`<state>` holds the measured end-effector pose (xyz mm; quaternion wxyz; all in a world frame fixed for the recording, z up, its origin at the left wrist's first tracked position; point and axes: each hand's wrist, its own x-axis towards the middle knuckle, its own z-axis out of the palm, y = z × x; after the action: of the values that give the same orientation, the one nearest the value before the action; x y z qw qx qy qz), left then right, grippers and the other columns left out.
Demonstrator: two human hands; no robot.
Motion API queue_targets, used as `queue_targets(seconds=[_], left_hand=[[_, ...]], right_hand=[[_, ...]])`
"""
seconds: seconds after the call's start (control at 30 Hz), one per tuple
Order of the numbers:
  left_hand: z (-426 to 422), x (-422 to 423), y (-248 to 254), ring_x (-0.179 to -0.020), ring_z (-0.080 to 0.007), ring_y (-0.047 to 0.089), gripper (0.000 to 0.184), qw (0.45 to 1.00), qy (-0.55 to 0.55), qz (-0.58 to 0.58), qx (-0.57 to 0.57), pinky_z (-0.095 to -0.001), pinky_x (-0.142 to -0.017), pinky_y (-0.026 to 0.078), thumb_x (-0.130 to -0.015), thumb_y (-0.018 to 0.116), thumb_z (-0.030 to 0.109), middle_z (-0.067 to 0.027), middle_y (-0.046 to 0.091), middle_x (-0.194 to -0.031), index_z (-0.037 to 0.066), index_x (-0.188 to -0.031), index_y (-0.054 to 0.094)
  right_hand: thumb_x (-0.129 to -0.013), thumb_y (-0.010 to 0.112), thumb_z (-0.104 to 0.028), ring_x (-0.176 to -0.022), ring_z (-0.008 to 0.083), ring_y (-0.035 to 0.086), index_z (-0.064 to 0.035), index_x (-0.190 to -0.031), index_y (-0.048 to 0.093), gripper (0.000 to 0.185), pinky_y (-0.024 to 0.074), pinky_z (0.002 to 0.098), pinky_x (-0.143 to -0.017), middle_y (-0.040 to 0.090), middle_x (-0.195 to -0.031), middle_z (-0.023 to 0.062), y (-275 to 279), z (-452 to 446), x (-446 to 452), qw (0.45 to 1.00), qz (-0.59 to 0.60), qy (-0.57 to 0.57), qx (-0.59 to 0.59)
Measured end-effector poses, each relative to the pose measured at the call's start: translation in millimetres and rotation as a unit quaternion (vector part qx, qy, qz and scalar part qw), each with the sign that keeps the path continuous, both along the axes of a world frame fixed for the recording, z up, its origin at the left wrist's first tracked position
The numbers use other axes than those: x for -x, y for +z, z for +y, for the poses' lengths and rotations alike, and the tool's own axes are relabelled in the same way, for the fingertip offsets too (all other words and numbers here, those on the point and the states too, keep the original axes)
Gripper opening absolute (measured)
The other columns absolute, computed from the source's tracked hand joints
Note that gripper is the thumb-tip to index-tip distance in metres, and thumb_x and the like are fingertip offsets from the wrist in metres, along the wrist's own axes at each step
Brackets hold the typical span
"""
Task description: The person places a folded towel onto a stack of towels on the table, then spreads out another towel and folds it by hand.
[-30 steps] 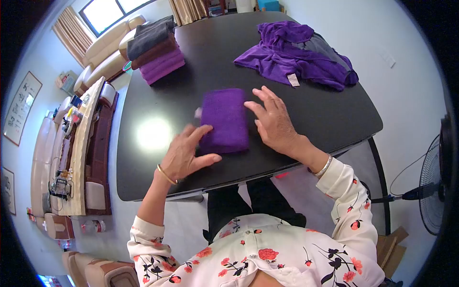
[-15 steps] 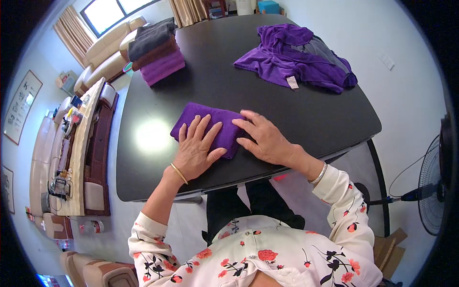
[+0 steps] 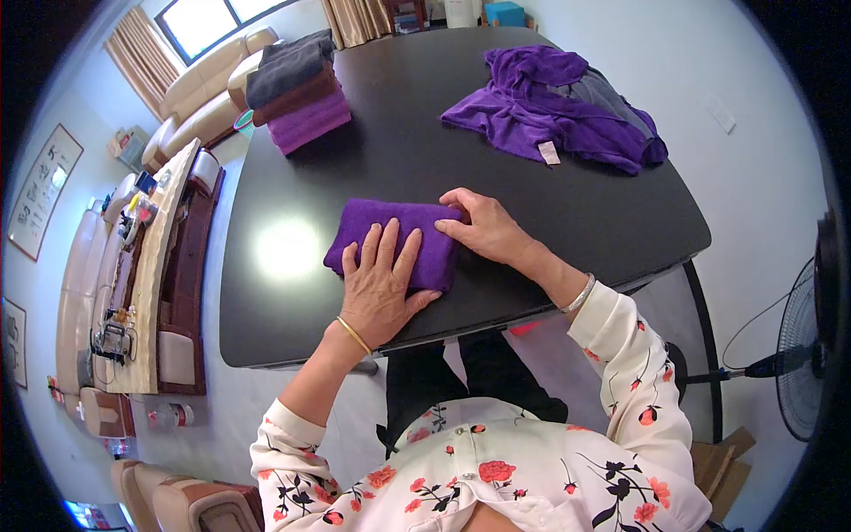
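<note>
A folded purple towel (image 3: pixel 401 212) lies near the front edge of the dark table, its long side running left to right. Across its front and middle rests my left hand (image 3: pixel 381 288), flat with the fingers spread. My right hand (image 3: pixel 493 232) is at the towel's far right corner, thumb and fingers closed on it in a pinch. Farther back on the right is a loose, crumpled heap of purple cloth (image 3: pixel 523 106) with a grey part and a white tag (image 3: pixel 550 152). At the back left stands a stack of folded towels (image 3: pixel 306 93), dark grey, brown and lighter purple.
The dark table (image 3: pixel 390 133) has a rounded edge close to my body. To the right stands a black fan (image 3: pixel 798 350). On the left are a long wooden table (image 3: pixel 146 328) with items on it and beige sofas (image 3: pixel 213 84).
My right hand has moved up along the towel's right side to its far corner, its fingers drawing closer together. My left hand stays spread on the towel, slightly shifted right in view.
</note>
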<state>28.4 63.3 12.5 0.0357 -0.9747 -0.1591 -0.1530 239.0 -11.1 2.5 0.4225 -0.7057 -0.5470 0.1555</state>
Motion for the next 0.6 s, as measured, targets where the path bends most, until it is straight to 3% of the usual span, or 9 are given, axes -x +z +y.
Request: queue_targets(seconds=[0.07, 0.27, 0.5, 0.6], left_hand=[[0, -2, 6, -0.124, -0.0341, 0.037, 0.081, 1.000, -0.003, -0.008, -0.023, -0.0463, -0.097, 0.029, -0.076, 0.066, 0.052, -0.0171, 0.038, -0.140, 0.012, -0.140, 0.038], [13, -6, 20, -0.102, -0.0297, 0.047, 0.075, 0.999, 0.003, 0.018, -0.045, -0.0418, -0.081, 0.037, -0.074, 0.068, 0.049, -0.0139, 0.048, -0.123, 0.010, -0.134, 0.046], [96, -21, 10, -0.104, -0.0304, 0.047, 0.073, 0.990, 0.095, 0.032, -0.095, -0.0430, -0.081, 0.038, -0.077, 0.065, 0.050, -0.0138, 0.048, -0.122, 0.012, -0.136, 0.044], [147, -30, 4, -0.114, -0.0345, 0.044, 0.073, 0.987, 0.128, 0.048, -0.089, -0.0481, -0.089, 0.037, -0.081, 0.059, 0.055, -0.0158, 0.045, -0.129, 0.015, -0.139, 0.040]], right_hand=[[-0.084, 0.067, -0.024, -0.092, 0.0269, 0.065, 0.0032, -0.112, 0.056, 0.041, 0.0511, 0.0345, -0.082, 0.063, -0.104, 0.0209, -2, 2, -1, 0.999, -0.030, -0.002, -0.014], [-0.084, 0.065, -0.025, -0.084, 0.0274, 0.064, 0.0027, -0.111, 0.056, 0.040, 0.0504, 0.0384, -0.080, 0.059, -0.105, 0.0206, 3, 14, -7, 0.999, -0.028, -0.020, -0.037], [-0.082, 0.065, -0.018, -0.077, 0.0251, 0.064, 0.0019, -0.104, 0.057, 0.030, 0.0505, 0.0385, -0.074, 0.058, -0.099, 0.0178, -5, 33, -13, 0.994, -0.054, -0.006, -0.092], [-0.082, 0.064, -0.017, -0.076, 0.0252, 0.063, 0.0014, -0.101, 0.059, 0.027, 0.0504, 0.0384, -0.073, 0.058, -0.096, 0.0167, -26, 37, -16, 0.991, -0.083, -0.010, -0.107]])
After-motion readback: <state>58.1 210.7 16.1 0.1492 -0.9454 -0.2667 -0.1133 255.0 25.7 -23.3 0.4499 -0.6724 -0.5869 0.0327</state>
